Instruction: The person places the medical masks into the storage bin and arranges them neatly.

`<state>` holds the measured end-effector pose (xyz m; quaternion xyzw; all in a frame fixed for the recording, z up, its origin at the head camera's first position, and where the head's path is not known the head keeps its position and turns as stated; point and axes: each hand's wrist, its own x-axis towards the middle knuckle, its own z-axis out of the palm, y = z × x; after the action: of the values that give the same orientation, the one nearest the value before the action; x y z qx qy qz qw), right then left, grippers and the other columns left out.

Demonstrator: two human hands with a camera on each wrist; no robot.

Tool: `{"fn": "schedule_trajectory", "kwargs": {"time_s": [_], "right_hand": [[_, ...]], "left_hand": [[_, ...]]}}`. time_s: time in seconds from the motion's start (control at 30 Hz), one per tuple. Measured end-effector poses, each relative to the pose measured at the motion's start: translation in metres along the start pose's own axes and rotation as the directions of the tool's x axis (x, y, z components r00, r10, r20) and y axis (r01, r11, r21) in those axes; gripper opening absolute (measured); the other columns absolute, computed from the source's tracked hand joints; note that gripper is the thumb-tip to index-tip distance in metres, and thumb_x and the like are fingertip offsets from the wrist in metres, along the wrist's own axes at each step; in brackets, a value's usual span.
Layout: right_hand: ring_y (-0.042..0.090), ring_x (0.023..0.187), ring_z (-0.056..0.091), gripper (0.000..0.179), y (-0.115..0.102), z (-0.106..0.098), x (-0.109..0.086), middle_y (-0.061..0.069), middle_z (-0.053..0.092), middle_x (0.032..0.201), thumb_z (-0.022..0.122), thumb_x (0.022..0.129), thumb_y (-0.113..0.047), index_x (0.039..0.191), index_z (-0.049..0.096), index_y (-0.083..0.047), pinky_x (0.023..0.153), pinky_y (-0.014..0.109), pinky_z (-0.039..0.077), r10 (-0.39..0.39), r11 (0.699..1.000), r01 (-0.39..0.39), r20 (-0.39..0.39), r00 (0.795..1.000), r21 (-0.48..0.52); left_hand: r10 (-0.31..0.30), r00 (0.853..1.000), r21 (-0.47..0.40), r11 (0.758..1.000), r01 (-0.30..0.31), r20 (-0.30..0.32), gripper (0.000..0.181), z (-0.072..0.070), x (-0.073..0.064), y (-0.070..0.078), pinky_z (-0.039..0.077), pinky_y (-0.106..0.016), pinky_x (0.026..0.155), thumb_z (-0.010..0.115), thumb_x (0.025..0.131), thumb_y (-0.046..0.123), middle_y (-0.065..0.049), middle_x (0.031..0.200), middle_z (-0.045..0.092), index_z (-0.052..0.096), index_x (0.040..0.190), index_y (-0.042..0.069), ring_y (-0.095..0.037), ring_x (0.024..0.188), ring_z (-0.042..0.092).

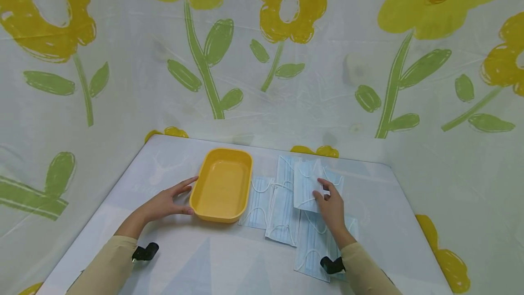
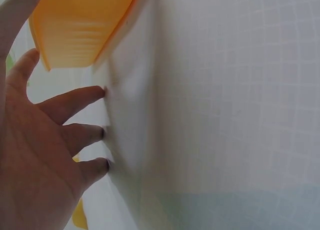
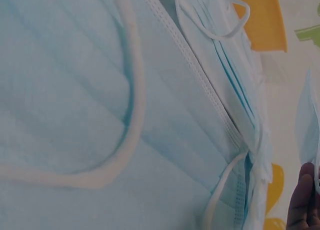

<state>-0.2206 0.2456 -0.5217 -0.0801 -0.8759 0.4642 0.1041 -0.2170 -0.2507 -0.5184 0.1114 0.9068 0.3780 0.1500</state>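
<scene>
A yellow rectangular tray (image 1: 223, 185) stands left of the middle of the table. My left hand (image 1: 169, 200) is at its left side, fingers spread, with the thumb and index finger right at the rim; the other fingertips rest on the table in the left wrist view. My right hand (image 1: 330, 204) pinches a light blue face mask (image 1: 304, 181) by its right edge, raised above the others. Under and around it, several face masks (image 1: 282, 213) with white ear loops lie overlapping, right of the tray. In the right wrist view the held mask shows at the right edge, between fingertips (image 3: 301, 190).
The table (image 1: 180, 258) has a pale printed cover. Behind and at both sides hangs a white sheet (image 1: 311, 104) with yellow flowers and green leaves. A black wrist camera (image 1: 145, 252) is on the left sleeve, and another (image 1: 332, 265) is on the right.
</scene>
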Motion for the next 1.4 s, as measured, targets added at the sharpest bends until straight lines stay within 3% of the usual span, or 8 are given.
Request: {"fn": "schedule_trajectory", "kwargs": {"time_s": [0.33,0.77,1.4], "right_hand": [[0.025,0.085,0.054,0.044,-0.006,0.01,-0.003,0.013,0.057,0.131,0.067,0.098,-0.012,0.141,0.056,-0.013,0.065,0.018,0.046,0.001,1.0,-0.001,0.013,1.0,0.017],[0.018,0.072,0.049,0.044,-0.017,0.028,-0.01,0.011,0.058,0.125,0.069,0.097,-0.01,0.139,0.059,-0.015,0.057,0.021,0.042,-0.033,0.999,0.033,0.015,0.999,0.042],[0.017,0.067,0.049,0.043,-0.028,0.038,-0.017,0.009,0.06,0.122,0.07,0.096,-0.01,0.138,0.061,-0.015,0.053,0.021,0.041,-0.074,0.994,0.07,0.042,0.996,0.085]], "left_hand": [[-0.002,1.0,-0.009,1.0,0.002,0.007,0.105,0.0,0.0,-0.001,0.025,-0.082,0.105,0.084,0.079,0.054,-0.023,0.157,0.042,0.024,0.162,0.034,-0.053,0.146,0.026],[0.005,1.0,-0.004,1.0,-0.005,0.007,0.105,-0.001,-0.001,-0.001,0.025,-0.082,0.106,0.084,0.079,0.053,-0.022,0.157,0.042,0.024,0.163,0.034,-0.053,0.146,0.027],[0.004,1.0,-0.006,1.0,-0.004,0.002,0.105,-0.001,0.0,-0.002,0.025,-0.082,0.106,0.083,0.079,0.054,-0.023,0.157,0.041,0.024,0.162,0.034,-0.053,0.146,0.026]]}}
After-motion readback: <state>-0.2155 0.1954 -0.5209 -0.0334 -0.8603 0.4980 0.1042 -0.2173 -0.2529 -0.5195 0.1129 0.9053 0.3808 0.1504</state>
